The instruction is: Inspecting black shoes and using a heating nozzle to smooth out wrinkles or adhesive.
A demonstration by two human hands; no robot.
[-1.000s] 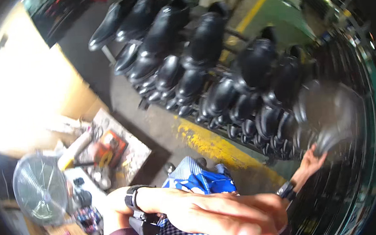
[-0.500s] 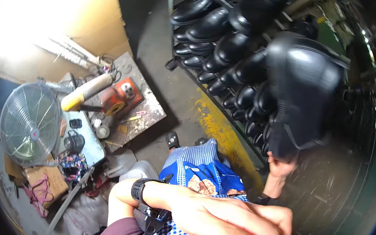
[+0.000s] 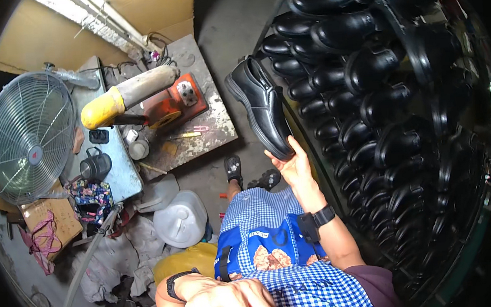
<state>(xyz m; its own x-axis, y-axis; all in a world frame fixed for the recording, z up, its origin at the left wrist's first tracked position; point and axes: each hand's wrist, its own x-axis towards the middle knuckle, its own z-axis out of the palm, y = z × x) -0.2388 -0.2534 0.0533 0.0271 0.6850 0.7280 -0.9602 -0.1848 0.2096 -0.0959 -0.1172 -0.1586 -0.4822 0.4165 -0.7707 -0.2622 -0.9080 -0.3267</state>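
My right hand [image 3: 295, 164] grips a black leather shoe [image 3: 258, 103] by its toe end, the thumb and fingers on opposite sides. The shoe is held out in front of me, its heel and opening pointing away and its side facing up. Close below me, my left hand [image 3: 230, 305] is in front of my chest with its back showing. Its fingers bend down past the lower edge, so their tips and anything in them are hidden. To the right stands a rack [image 3: 384, 7] with rows of black shoes [image 3: 380, 68].
At the left are a fan [image 3: 33, 150], a worn table [image 3: 219, 118] with an orange machine [image 3: 175, 104] and a yellow-tipped pipe, and a blue bench [image 3: 121, 177] holding a dark mug [image 3: 95, 164]. A plastic jug [image 3: 180, 217] and yellow bag [image 3: 185, 263] sit by my legs.
The shoe has moved left from in front of the rack, and my right hand still holds it. My left hand has drawn back left and lower. The view has turned, showing more of the rack.
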